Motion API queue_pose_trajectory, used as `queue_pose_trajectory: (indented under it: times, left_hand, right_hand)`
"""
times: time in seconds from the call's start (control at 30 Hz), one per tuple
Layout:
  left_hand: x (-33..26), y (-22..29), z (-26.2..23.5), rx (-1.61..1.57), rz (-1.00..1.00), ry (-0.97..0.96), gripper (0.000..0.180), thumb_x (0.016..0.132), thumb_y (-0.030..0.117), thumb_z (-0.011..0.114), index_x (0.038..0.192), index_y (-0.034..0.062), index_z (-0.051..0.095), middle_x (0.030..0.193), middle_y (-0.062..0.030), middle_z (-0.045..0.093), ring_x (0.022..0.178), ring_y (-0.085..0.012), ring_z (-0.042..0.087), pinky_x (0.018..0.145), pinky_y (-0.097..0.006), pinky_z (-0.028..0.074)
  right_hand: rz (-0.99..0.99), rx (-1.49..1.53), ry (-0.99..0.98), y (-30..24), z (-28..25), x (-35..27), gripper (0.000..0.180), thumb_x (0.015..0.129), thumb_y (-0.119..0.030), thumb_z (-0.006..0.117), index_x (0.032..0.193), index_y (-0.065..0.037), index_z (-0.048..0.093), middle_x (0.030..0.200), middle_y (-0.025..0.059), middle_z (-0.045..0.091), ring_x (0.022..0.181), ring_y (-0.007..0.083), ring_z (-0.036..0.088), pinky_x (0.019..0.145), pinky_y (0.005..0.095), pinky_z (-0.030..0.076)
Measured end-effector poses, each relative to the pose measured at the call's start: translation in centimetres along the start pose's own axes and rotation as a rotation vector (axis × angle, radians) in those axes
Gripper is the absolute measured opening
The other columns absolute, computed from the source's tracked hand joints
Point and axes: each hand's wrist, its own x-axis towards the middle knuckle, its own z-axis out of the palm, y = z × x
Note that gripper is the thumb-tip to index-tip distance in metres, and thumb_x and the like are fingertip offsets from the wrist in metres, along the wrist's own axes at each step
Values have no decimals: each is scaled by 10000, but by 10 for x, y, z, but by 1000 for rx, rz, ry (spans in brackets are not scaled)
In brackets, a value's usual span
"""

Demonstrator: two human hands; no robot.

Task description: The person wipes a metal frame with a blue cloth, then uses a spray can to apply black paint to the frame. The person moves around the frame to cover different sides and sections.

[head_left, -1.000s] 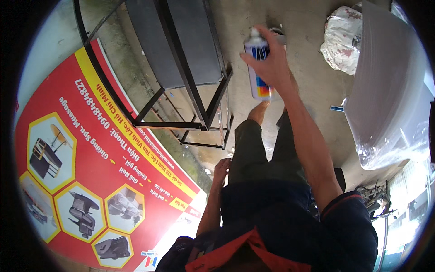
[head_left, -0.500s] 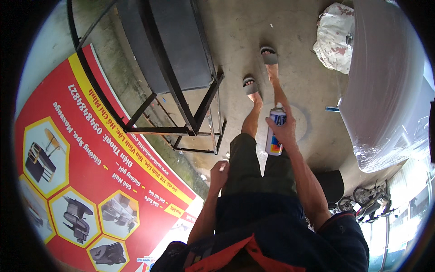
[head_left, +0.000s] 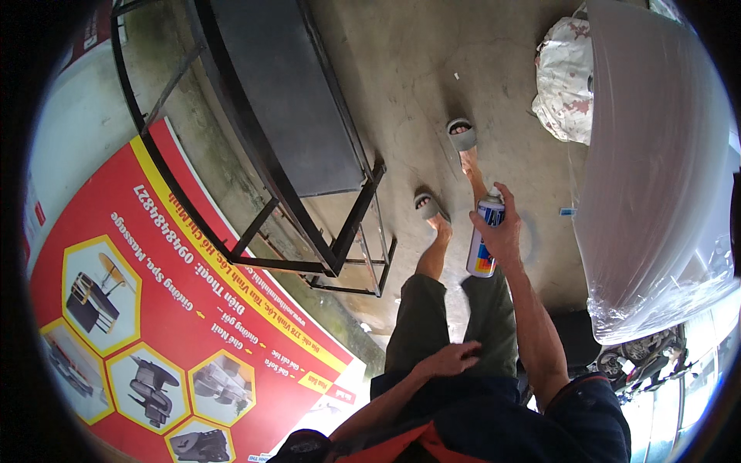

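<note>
A white spray can (head_left: 482,245) with a blue and multicoloured label stands upright in the grip of my right hand (head_left: 503,227). One finger reaches up to the nozzle at its top; no spray shows. My left hand (head_left: 452,359) is in front of my waist, over the dark green trousers. It holds nothing, and its fingers are stretched out and slightly curled. Left of the can, a black metal frame (head_left: 301,220) rises from the floor, apart from both hands.
A dark flat panel (head_left: 270,100) lies within the frame. A large red and yellow banner (head_left: 93,201) leans at the left. On the right stand a big plastic-wrapped pale object (head_left: 656,170) and a stained white sack (head_left: 565,81). A motorbike (head_left: 644,359) is partly visible behind.
My left hand has swung right, from beside my thigh to in front of my waist. The can has shifted slightly right and lower in view, still in my right hand. My view has tilted.
</note>
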Motion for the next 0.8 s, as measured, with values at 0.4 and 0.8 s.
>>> queue_pose_trajectory:
  times: [0.4, 0.8]
  left_hand:
    - [-17, -73, -31, -232, -81, 315, 401, 1105, 239, 623, 1475, 82, 630, 1157, -82, 778, 1037, -185, 723, 956, -340, 555]
    - [-84, -271, -104, -669, -89, 912, 296, 1117, 209, 597, 1323, 9, 671, 1098, -116, 749, 961, -188, 737, 767, -314, 605]
  right_hand:
    - [-252, -92, -31, 44, 64, -56, 794, 767, -165, 924, 1465, -87, 553, 1267, 212, 660, 1119, 379, 698, 931, 464, 568]
    - [-546, -150, -106, 71, 171, -197, 738, 787, -208, 878, 1462, -155, 583, 1248, 161, 633, 1049, 376, 699, 780, 473, 598]
